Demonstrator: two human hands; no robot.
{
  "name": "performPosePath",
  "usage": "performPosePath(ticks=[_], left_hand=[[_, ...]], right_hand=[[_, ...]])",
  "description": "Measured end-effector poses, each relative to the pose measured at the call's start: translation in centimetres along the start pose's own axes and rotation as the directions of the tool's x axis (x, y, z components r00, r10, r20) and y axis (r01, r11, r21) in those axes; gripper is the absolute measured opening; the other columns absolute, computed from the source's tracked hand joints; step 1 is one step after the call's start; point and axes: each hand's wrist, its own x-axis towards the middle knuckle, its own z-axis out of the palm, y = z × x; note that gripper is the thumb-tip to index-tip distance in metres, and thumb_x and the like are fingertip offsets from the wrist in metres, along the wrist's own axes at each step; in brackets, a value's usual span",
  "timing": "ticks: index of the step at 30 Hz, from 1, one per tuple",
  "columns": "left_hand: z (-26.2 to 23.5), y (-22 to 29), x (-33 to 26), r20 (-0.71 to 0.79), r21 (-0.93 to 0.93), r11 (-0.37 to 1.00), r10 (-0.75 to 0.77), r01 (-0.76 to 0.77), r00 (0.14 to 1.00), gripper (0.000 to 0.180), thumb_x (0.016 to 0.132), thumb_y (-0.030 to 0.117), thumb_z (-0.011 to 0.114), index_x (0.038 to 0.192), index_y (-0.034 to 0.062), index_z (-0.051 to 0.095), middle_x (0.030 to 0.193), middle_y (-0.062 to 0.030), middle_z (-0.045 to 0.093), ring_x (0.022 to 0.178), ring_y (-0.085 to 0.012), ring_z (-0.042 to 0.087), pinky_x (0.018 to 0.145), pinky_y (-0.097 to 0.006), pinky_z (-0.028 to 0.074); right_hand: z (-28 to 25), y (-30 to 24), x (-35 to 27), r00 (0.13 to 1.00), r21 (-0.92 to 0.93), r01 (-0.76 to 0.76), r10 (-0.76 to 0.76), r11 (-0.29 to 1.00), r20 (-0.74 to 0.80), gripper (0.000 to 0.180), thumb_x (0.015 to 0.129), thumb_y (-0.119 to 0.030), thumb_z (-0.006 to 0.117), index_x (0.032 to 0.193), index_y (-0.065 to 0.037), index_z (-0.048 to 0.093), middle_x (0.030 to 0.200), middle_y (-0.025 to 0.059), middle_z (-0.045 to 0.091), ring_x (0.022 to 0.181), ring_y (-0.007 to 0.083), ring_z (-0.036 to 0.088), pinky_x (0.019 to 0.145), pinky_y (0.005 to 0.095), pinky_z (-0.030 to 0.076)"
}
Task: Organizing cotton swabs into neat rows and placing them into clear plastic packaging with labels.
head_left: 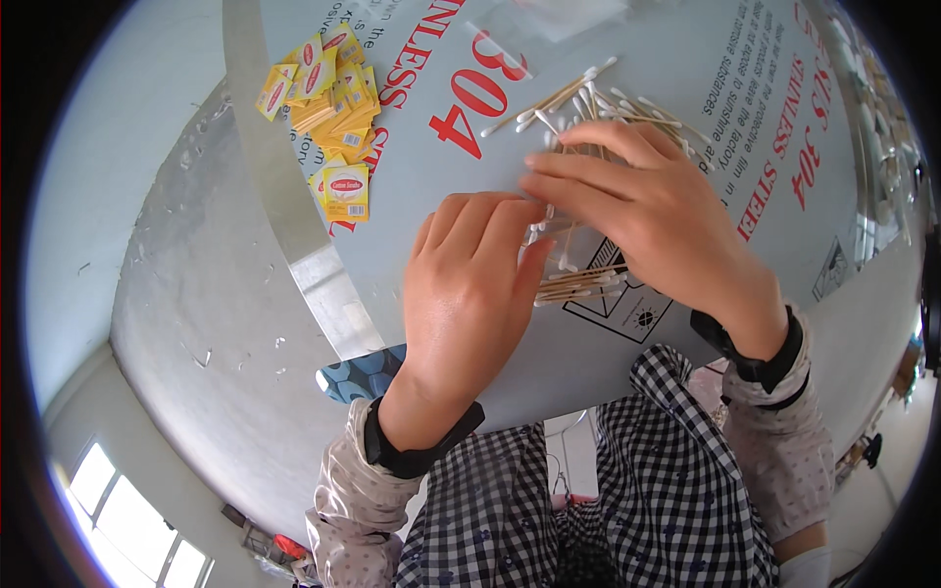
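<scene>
A loose heap of cotton swabs (564, 95) with white tips and wooden sticks lies on the table, partly under my right hand (667, 211). The fingers of that hand are stretched out and apart over the heap; its thumb is hidden. My left hand (466, 279) is just to the left, fingers curled toward the thumb around a few swab ends (536, 229). How many it grips is hidden. Below the hands, a small row of swabs (580, 286) lies roughly side by side on a printed symbol.
Yellow printed paper packets (346, 191) are piled at the far left of the table. The grey tabletop film (421, 162) carries red and black print. Clear plastic (559, 15) lies at the far edge. A blue patterned object (361, 375) sticks out by my left wrist.
</scene>
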Motion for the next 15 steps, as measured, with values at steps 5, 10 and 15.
performPosePath(ticks=[5,10,15], left_hand=[[0.0,0.0,-0.4,0.027,-0.032,0.998,-0.055,0.056,0.998,0.016,0.076,-0.002,0.072,0.088,0.0032,0.062,0.086,-0.0072,0.062,0.081,-0.0262,0.059,0.071,-0.037,0.049],[0.3,-0.4,-0.8,0.009,-0.08,0.995,-0.059,0.06,0.998,0.016,0.074,-0.003,0.07,0.083,0.0049,0.059,0.082,-0.0065,0.058,0.077,-0.0263,0.057,0.067,-0.038,0.049],[0.0,-0.5,-0.8,0.011,-0.102,0.994,-0.035,0.036,0.999,0.017,0.073,-0.004,0.071,0.085,0.0044,0.061,0.083,-0.0061,0.059,0.077,-0.0267,0.057,0.067,-0.038,0.049]], right_hand=[[-0.8,1.4,0.2,0.996,-0.047,0.048,-0.044,0.998,0.071,0.023,0.069,0.002,0.065,0.091,-0.002,0.071,0.093,0.0024,0.067,0.098,0.0227,0.061,0.083,0.0348,0.052],[-1.6,3.0,-1.3,0.999,-0.079,0.032,-0.031,0.996,0.016,0.014,0.068,-0.006,0.069,0.082,-0.005,0.065,0.086,0.0008,0.062,0.093,0.0206,0.059,0.081,0.0341,0.051],[-2.5,1.7,-2.0,0.995,0.035,-0.084,0.082,0.996,0.056,0.018,0.07,-0.002,0.075,0.087,-0.004,0.068,0.089,0.0013,0.063,0.094,0.0228,0.059,0.084,0.0361,0.05]])
